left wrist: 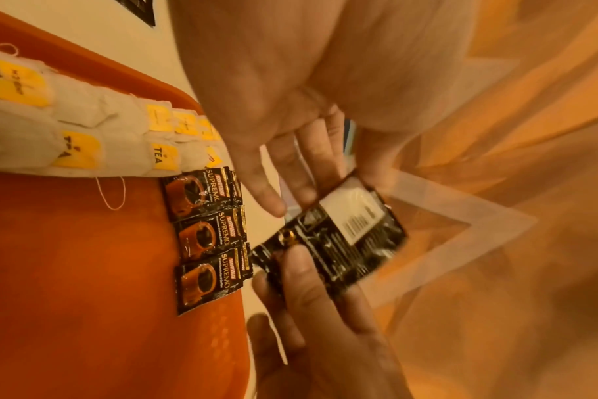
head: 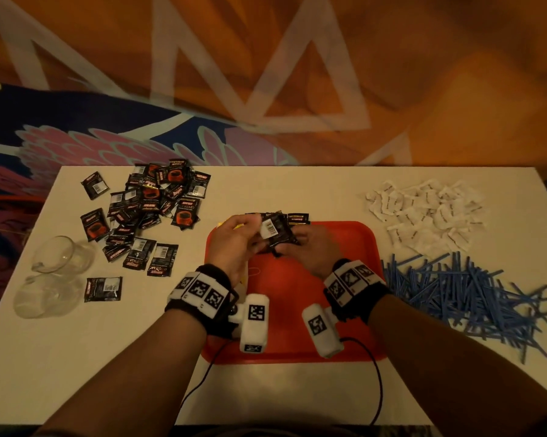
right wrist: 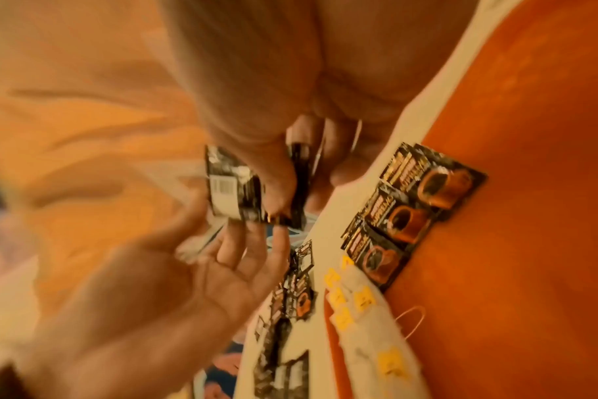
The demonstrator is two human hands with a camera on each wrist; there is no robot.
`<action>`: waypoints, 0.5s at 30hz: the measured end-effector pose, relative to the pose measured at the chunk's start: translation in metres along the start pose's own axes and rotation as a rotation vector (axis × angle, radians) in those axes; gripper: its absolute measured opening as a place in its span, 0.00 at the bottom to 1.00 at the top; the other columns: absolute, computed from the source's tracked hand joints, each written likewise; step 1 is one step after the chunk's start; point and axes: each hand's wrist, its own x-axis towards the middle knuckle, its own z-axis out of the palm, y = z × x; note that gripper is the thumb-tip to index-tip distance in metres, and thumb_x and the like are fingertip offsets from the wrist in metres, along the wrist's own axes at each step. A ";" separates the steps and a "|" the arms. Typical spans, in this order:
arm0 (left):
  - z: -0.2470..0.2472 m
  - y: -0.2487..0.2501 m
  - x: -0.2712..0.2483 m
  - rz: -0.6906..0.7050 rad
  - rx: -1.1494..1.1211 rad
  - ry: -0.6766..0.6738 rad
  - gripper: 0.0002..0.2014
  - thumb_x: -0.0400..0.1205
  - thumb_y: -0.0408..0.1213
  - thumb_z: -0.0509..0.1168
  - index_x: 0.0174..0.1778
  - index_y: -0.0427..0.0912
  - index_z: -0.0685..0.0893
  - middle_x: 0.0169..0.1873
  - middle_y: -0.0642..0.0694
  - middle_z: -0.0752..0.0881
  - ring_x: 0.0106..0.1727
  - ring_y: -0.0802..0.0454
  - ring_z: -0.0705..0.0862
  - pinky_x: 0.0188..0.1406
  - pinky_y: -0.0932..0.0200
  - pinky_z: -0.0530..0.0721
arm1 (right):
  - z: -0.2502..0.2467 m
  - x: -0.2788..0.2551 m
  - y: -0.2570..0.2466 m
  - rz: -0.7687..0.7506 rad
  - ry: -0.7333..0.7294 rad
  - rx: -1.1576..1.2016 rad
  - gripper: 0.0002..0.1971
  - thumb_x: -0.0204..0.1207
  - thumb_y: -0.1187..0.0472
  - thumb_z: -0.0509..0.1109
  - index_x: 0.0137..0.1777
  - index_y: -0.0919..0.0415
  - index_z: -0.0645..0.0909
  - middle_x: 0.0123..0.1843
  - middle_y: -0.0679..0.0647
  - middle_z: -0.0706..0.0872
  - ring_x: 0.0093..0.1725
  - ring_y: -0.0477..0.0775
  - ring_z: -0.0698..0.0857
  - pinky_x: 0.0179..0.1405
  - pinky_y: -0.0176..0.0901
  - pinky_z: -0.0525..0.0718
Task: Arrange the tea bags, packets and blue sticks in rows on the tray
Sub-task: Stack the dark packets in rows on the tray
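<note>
Coffee packets are the objects being handled: a black packet (left wrist: pixel 338 237), barcode side up, is held above the far edge of the orange-red tray (head: pixel 354 310) between both hands. It is pinched by the right hand (head: pixel 310 247), whose thumb lies across its lower end, while the left hand (head: pixel 234 241) has its fingers (left wrist: pixel 297 172) extended and relaxed against the upper edge, not curled round it. More than 1 packet may be held in the right hand; the blurred right wrist view does not settle it. On the tray, 3 "SUPREMO" packets (left wrist: pixel 205 237) lie face up side by side in a row along the far edge, and overlapping tea bags (left wrist: pixel 86 135) with yellow tags lie in a row along the left edge, a loose string (left wrist: pixel 113 191) trailing onto the tray floor. To the right of the tray, on the white table (head: pixel 76 357), a heap of blue sticks (head: pixel 461 294) is spread. To the left, 2 clear glass cups (head: pixel 57 272) lie near the table's edge. Farther back, a scattered pile of black coffee packets (head: pixel 146 209) sits at the left and a heap of white packets (head: pixel 423 212) at the right.
</note>
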 end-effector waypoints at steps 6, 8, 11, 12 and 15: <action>-0.009 -0.002 -0.004 -0.318 0.082 -0.250 0.15 0.85 0.46 0.66 0.59 0.38 0.85 0.48 0.42 0.89 0.43 0.49 0.88 0.37 0.56 0.86 | -0.007 -0.007 -0.016 -0.292 0.131 -0.215 0.19 0.68 0.80 0.69 0.47 0.57 0.92 0.53 0.45 0.86 0.54 0.42 0.83 0.57 0.34 0.84; -0.006 -0.005 -0.006 -0.196 0.106 -0.218 0.04 0.85 0.34 0.67 0.52 0.39 0.85 0.44 0.43 0.89 0.39 0.52 0.89 0.36 0.57 0.85 | -0.005 -0.007 -0.015 -0.287 0.145 -0.203 0.24 0.70 0.80 0.64 0.56 0.54 0.88 0.57 0.44 0.85 0.57 0.42 0.83 0.57 0.36 0.84; -0.005 -0.005 -0.007 -0.040 0.031 -0.058 0.04 0.83 0.27 0.68 0.45 0.40 0.84 0.39 0.44 0.88 0.36 0.53 0.88 0.37 0.56 0.85 | 0.000 -0.007 -0.017 -0.043 0.141 0.187 0.17 0.78 0.72 0.66 0.60 0.52 0.80 0.54 0.51 0.87 0.44 0.45 0.86 0.40 0.41 0.86; -0.005 -0.005 -0.007 -0.005 0.012 -0.027 0.05 0.82 0.26 0.68 0.44 0.40 0.84 0.37 0.44 0.88 0.36 0.53 0.88 0.37 0.56 0.85 | 0.002 -0.007 -0.017 0.017 0.113 0.258 0.11 0.80 0.67 0.69 0.58 0.53 0.80 0.50 0.53 0.87 0.41 0.46 0.86 0.38 0.41 0.84; -0.007 -0.005 -0.007 0.059 0.019 -0.016 0.07 0.81 0.23 0.69 0.44 0.39 0.84 0.32 0.46 0.87 0.36 0.51 0.86 0.40 0.55 0.86 | 0.004 -0.009 -0.015 -0.022 -0.003 0.054 0.04 0.75 0.58 0.77 0.44 0.51 0.84 0.33 0.40 0.86 0.33 0.37 0.83 0.33 0.35 0.79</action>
